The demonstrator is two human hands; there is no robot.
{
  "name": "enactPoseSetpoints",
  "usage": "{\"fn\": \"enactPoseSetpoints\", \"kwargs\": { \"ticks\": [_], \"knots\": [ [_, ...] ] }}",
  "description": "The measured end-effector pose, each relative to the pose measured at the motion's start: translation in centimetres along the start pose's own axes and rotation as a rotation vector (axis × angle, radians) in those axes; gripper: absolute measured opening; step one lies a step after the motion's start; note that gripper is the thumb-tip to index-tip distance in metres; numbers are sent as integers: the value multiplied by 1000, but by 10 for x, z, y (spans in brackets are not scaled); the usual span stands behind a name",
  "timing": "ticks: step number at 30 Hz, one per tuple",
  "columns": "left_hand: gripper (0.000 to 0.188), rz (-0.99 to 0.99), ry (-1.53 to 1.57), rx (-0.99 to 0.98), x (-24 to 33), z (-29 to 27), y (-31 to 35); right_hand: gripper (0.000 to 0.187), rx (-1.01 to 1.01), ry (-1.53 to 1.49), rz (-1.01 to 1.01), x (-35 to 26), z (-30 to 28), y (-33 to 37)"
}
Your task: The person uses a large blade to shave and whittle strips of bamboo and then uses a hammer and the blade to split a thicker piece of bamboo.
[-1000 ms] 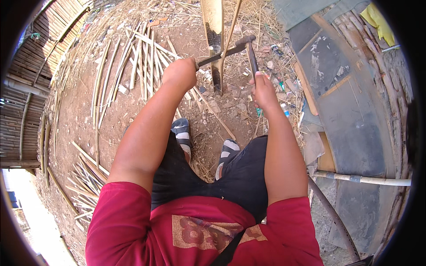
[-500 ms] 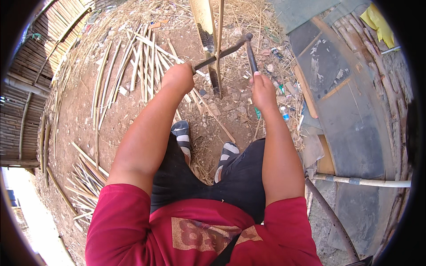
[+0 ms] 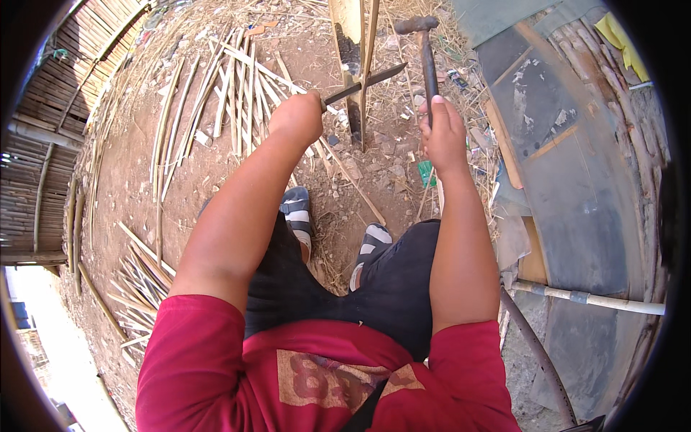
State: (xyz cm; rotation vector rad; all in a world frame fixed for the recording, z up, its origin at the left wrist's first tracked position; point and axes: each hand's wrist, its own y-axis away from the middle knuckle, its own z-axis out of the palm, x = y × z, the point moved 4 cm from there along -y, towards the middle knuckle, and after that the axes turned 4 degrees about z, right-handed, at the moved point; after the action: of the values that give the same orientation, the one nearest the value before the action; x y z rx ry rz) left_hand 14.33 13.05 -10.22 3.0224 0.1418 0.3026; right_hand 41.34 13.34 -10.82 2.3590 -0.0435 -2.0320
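Note:
My left hand (image 3: 298,121) is closed round the handle of a knife (image 3: 383,76) with a long dark blade pointing away to the upper right. The blade lies across a partly split bamboo piece (image 3: 348,25), and a narrow strip (image 3: 371,45) stands apart from its wider half. A hammer (image 3: 430,63) is in my right hand (image 3: 446,138), its head raised at the far end, to the right of the blade and apart from it. My fingers wrap the lower part of its dark handle.
Bamboo strips (image 3: 241,101) lie in a loose pile on the dirt at the left, with another bundle (image 3: 140,288) nearer me. Dark flat boards (image 3: 568,194) and a pale pole (image 3: 590,297) are at the right. My sandalled feet (image 3: 296,209) stand close by. A bamboo wall (image 3: 43,187) rises at the left.
The hammer head has lifted off the blade's tip and swung up and right. My right hand is slightly farther right. The knife stays in the bamboo, its whole tip now showing.

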Motion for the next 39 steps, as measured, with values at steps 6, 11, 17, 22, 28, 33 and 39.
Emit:
{"fn": "enactPoseSetpoints", "kwargs": {
  "ticks": [6, 11, 17, 22, 28, 33, 39],
  "knots": [
    [26, 29, -40, -7, 3, 0, -8, 46, -3, 190, 268, 46, 2, -13],
    [27, 38, -11, -7, 1, 2, 0, 44, 44, 81, 51, -4, 1, 0],
    [26, 30, -30, -32, 6, 3, -3, 47, 156, 460, -58, 33, -4, -4],
    [25, 7, -12, -30, -2, 7, -1, 49, 180, 393, -31, -7, 0, 7],
    [26, 53, -29, -29, 2, 8, 2, 49, 146, 401, -116, 16, 7, 6],
    [27, 16, -17, -52, 2, 7, 4, 56, 69, 502, -35, 12, 17, -1],
    [28, 23, -33, -49, 2, 10, 5, 55, 98, 270, -132, -6, 13, 15]
  ]
}}
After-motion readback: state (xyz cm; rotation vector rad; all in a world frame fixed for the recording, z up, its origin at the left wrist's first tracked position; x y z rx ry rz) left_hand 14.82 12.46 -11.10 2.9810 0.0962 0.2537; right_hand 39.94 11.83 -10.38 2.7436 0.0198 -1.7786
